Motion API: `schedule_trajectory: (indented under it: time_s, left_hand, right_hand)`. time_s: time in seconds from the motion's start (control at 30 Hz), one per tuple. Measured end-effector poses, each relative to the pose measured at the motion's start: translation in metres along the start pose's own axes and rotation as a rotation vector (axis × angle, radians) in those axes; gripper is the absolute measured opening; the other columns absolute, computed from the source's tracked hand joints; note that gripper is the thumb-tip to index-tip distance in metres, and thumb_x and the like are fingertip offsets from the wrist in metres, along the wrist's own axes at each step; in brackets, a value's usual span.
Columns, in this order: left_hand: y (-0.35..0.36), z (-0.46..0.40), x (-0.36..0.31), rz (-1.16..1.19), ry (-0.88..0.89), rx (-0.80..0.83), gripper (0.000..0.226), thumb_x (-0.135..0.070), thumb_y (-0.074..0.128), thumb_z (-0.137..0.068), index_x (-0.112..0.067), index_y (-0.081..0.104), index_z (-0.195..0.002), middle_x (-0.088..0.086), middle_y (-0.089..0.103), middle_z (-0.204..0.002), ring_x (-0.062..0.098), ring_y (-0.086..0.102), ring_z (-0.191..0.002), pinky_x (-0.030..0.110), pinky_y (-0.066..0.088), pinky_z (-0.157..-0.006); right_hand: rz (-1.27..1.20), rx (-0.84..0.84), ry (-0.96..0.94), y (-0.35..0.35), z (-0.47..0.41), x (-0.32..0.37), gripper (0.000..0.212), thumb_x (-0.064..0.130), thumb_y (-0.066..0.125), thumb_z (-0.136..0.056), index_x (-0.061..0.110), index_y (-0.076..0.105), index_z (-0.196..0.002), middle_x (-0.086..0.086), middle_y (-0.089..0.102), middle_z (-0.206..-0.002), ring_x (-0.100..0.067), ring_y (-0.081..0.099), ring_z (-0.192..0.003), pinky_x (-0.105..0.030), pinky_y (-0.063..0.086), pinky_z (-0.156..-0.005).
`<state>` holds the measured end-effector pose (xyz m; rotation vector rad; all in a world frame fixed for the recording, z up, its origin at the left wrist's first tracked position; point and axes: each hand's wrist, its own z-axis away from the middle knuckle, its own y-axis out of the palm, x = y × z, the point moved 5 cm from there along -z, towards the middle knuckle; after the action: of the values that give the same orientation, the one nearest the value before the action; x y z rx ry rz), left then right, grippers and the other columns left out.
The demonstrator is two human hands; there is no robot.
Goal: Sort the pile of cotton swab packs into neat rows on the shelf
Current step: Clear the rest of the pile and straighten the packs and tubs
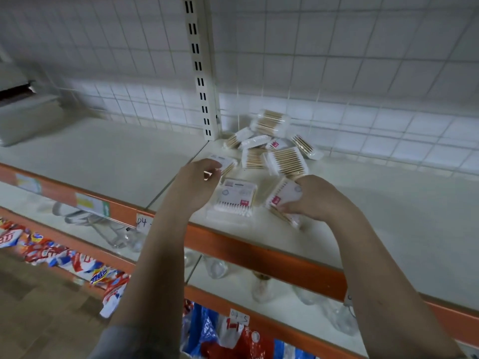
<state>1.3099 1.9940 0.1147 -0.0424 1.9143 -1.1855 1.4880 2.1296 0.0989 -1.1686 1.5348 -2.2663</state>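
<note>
- A white shop shelf (108, 156) with an orange front rail (259, 255) stands before a white grid back panel (363, 60); lower shelves carry clear bottles (215, 268) and bright snack bags (77, 263).
- The pile of swab packs (269, 141) lies loose and overlapping beyond both sets of fingers, against the back panel beside the slotted upright (201, 81).
- The left hand (197, 185) has its fingers curled round a pack (223, 161) at the pile's near edge (how firmly, I cannot tell).
- The right hand (311, 198) pinches a tilted pack (282, 198), thumb on top, fingers beneath.
- Between the two hands one flat pack (237, 199) lies label up, just behind the rail, seemingly the start of a row.
- Risks, as I judge them: the slick wrappers could slip from a light pinch; a pack set close to the rail might slide over it; drawing from the pile's edge may tumble the stacked packs; the tilted pack could land askew and spoil the row.
</note>
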Motion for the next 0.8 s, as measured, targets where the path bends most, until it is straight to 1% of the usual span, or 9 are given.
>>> schedule_trajectory:
  time_s: [0.13,0.2,0.33,0.43,0.5,0.6,0.7,0.73,0.8]
  left_hand:
    - [0.001,-0.007,-0.001,-0.013,0.030,0.031,0.025,-0.023,0.050,-0.095,-0.021,0.063,-0.116,-0.010,0.060,-0.107,0.005,0.053,-0.089,0.018,0.034,-0.078]
    - [0.004,-0.009,0.000,-0.038,0.023,0.074,0.027,-0.024,0.050,-0.095,-0.020,0.062,-0.118,-0.011,0.059,-0.109,0.007,0.053,-0.092,0.019,0.034,-0.079]
    - [0.014,-0.008,0.005,-0.112,-0.075,0.182,0.033,-0.037,0.052,-0.093,-0.020,0.059,-0.120,0.000,0.061,-0.116,0.015,0.055,-0.095,0.026,0.039,-0.080]
    - [0.022,-0.001,-0.001,-0.125,-0.079,0.224,0.045,-0.046,0.053,-0.091,-0.015,0.057,-0.123,0.002,0.061,-0.118,0.019,0.056,-0.097,0.030,0.042,-0.081]
    - [0.027,0.005,-0.004,-0.143,-0.090,0.272,0.051,-0.049,0.053,-0.090,-0.010,0.057,-0.122,0.006,0.061,-0.111,0.022,0.057,-0.098,0.028,0.039,-0.077]
    - [0.032,0.010,-0.006,-0.156,-0.123,0.314,0.052,-0.050,0.058,-0.086,-0.005,0.059,-0.112,0.012,0.064,-0.105,0.027,0.058,-0.098,0.029,0.038,-0.072]
    - [0.032,0.011,-0.004,-0.079,-0.144,0.311,0.047,-0.047,0.064,-0.082,-0.004,0.062,-0.102,0.006,0.060,-0.081,0.024,0.056,-0.080,0.027,0.036,-0.060]
    - [0.033,0.010,-0.002,-0.043,-0.142,0.313,0.048,-0.047,0.066,-0.081,-0.005,0.063,-0.104,0.004,0.060,-0.080,0.021,0.055,-0.077,0.026,0.036,-0.058]
    - [0.035,0.010,0.001,0.046,-0.134,0.310,0.052,-0.046,0.070,-0.077,-0.008,0.063,-0.112,0.005,0.066,-0.095,0.020,0.059,-0.084,0.025,0.038,-0.063]
  right_hand:
    - [-0.092,-0.081,0.041,-0.004,0.006,-0.005,0.055,0.033,0.074,-0.077,0.012,0.049,-0.121,-0.007,0.054,-0.117,-0.020,0.050,-0.096,-0.029,0.040,-0.077]
    - [-0.168,-0.145,0.049,-0.010,0.011,-0.008,0.050,0.029,0.069,-0.082,0.009,0.046,-0.122,-0.004,0.051,-0.109,-0.019,0.049,-0.091,-0.029,0.038,-0.072]
    - [-0.339,-0.349,0.068,-0.025,0.024,-0.015,0.031,0.020,0.061,-0.088,0.007,0.044,-0.111,-0.003,0.051,-0.098,-0.019,0.049,-0.084,-0.029,0.038,-0.061]
    - [-0.401,-0.457,0.081,-0.029,0.030,-0.020,0.028,0.020,0.060,-0.089,0.009,0.043,-0.108,0.001,0.049,-0.093,-0.012,0.045,-0.073,-0.015,0.032,-0.050]
    - [-0.452,-0.516,0.082,-0.028,0.033,-0.021,0.030,0.018,0.060,-0.089,0.008,0.044,-0.112,0.003,0.048,-0.089,-0.007,0.044,-0.068,-0.009,0.032,-0.046]
    - [-0.502,-0.584,0.080,-0.025,0.037,-0.022,0.031,0.016,0.061,-0.089,0.008,0.044,-0.114,0.005,0.047,-0.085,0.000,0.043,-0.064,-0.003,0.034,-0.045]
    - [-0.527,-0.634,0.097,-0.020,0.043,-0.024,0.033,0.018,0.062,-0.089,0.010,0.044,-0.115,0.002,0.052,-0.089,-0.011,0.049,-0.070,-0.017,0.034,-0.050]
    - [-0.534,-0.653,0.108,-0.019,0.045,-0.025,0.034,0.018,0.062,-0.088,0.009,0.045,-0.115,0.002,0.052,-0.089,-0.011,0.049,-0.071,-0.018,0.033,-0.050]
    - [-0.562,-0.691,0.125,-0.016,0.048,-0.027,0.032,0.019,0.063,-0.088,0.009,0.046,-0.113,0.006,0.052,-0.083,-0.006,0.049,-0.070,-0.011,0.034,-0.048]
